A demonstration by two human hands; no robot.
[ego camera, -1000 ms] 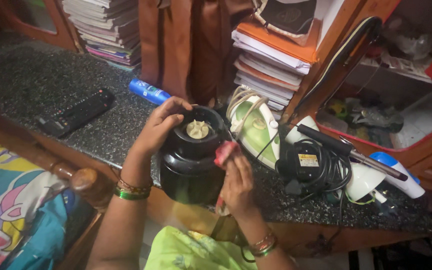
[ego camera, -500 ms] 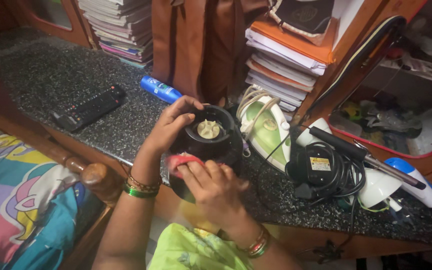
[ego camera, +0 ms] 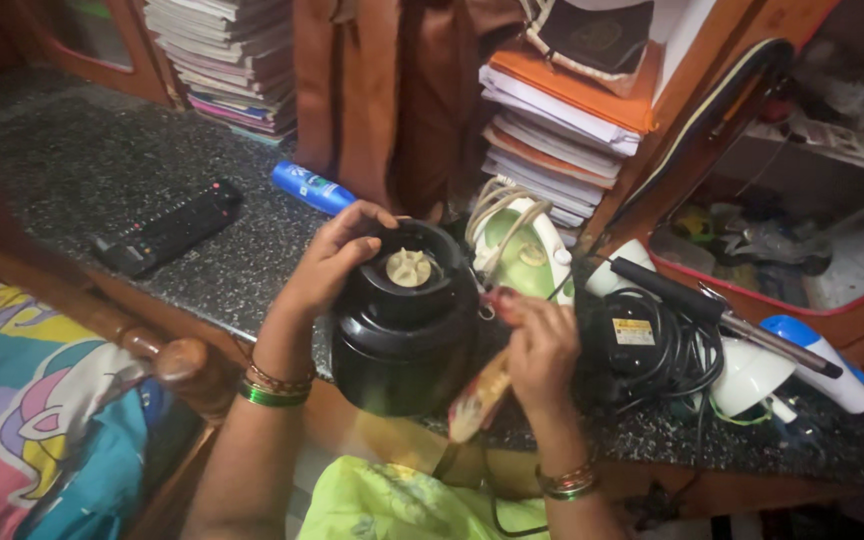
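While the left hand steadies the black mixer base from its upper left rim, fingers curled over the edge and clamped on it, the right hand presses a red cloth against the base's right flank. Right fingers are closed around the cloth; a tail of it hangs below the palm. The base stands at the front edge of the dark speckled worktop, tipped slightly toward the person, cream drive coupling facing up.

Step in hand, by judgement: wiping the outer wall of the base, right side. The next pass likely calls for turning the body under the left-hand grip to bring an unwiped face round, keeping it from sliding off the front edge.

Just behind: a green and white iron with its cord wound on it, touching or nearly so. Further right, a tangle of black cable. Well apart on the left, a remote control and a blue spray can.
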